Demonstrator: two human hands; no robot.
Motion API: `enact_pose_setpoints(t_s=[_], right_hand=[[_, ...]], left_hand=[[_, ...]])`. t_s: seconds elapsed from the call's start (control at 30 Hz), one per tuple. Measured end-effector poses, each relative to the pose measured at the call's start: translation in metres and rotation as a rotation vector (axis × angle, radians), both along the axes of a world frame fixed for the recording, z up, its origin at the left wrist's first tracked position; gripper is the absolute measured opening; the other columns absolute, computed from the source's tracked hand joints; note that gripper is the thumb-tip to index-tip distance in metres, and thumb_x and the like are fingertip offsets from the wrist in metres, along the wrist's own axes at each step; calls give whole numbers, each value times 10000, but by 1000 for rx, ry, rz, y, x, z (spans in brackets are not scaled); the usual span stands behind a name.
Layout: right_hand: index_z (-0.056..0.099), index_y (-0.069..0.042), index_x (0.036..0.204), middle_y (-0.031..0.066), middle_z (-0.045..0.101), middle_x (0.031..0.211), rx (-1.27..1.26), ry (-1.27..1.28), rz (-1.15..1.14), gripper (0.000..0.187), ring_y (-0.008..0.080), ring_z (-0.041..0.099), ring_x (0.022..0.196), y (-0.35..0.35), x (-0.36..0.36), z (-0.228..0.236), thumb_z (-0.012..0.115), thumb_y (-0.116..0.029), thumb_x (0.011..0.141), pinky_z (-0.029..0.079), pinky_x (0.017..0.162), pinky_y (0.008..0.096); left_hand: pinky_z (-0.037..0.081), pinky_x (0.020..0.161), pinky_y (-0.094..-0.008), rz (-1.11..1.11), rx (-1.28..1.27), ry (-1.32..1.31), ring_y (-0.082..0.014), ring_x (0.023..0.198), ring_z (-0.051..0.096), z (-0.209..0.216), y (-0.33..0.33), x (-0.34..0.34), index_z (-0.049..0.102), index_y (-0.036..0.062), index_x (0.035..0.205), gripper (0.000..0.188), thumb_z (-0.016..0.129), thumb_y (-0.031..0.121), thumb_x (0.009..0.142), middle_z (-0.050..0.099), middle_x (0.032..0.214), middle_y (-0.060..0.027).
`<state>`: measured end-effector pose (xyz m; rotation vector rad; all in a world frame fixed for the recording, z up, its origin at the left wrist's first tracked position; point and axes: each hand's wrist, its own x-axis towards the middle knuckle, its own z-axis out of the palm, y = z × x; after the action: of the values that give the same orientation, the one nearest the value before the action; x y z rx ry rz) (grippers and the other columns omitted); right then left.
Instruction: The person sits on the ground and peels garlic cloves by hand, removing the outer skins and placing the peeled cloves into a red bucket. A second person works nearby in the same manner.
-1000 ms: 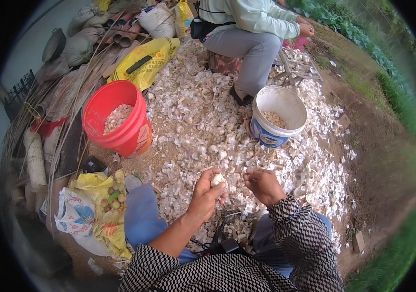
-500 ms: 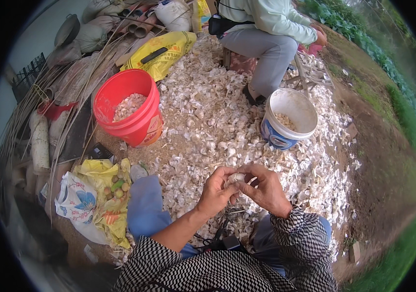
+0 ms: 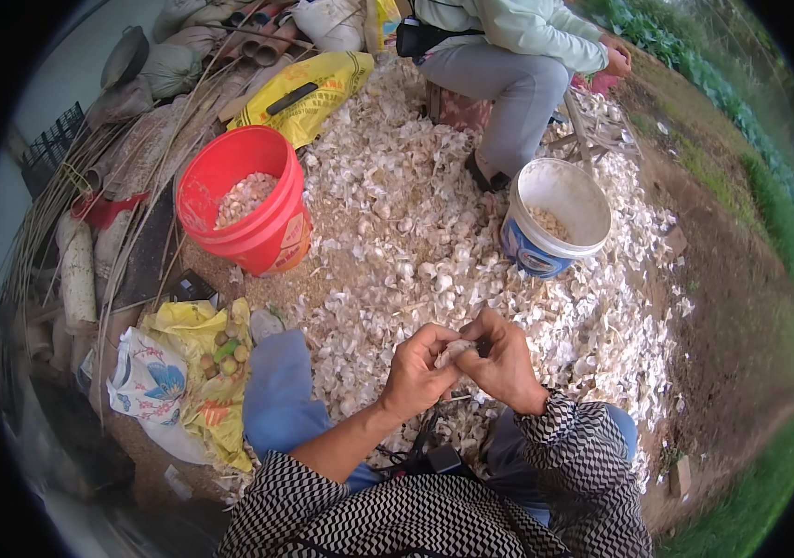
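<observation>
Compared with a second ago, the right hand [image 3: 506, 361] has come across to meet the left hand [image 3: 416, 372]. Both are curled nearly closed, thumbs and fingers pinching a garlic piece [image 3: 455, 352] between them; how much skin remains on it cannot be told. Beneath and beyond spreads a thick litter of garlic skins [image 3: 592, 344], with garlic bulbs [image 3: 430, 271] among it, seemingly left to peel. Farther out, pale cloves [image 3: 245, 197] lie in the red bucket [image 3: 262, 244] and more in the white-and-blue bucket [image 3: 527, 246], so the peeling looks well begun but unfinished
</observation>
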<state>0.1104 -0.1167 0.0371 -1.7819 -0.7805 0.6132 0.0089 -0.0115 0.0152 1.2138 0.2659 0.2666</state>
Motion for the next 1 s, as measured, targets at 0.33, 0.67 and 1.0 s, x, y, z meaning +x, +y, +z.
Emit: enact_pose_setpoints(t_s=[0.33,0.67,1.0], right_hand=[[555,7,896,15,519,659,135,645,-119,160,55,412,513,3,10,15,461,-123,902,294,433,182],[474,126,1103,161,544,1026,284,1037,-422,398,249,555,937,0,15,-29,528,-204,886,454,846,330],[329,161,1184,272,511,1073,250,663,-226,577,318,558,969,-3,50,7,454,-333,915,469,813,347]], left_hand=[[482,561,-243,17,-467,16,-116,671,554,3,16,2,442,17,1220,366,506,54,862,576,862,-50],[451,523,-217,187,-419,59,-107,646,564,-5,16,7,474,4,1117,281,536,23,843,588,859,-72],[403,488,-197,137,-12,41,-70,580,496,-9,10,7,379,29,1226,357,493,91,893,572,820,-47]])
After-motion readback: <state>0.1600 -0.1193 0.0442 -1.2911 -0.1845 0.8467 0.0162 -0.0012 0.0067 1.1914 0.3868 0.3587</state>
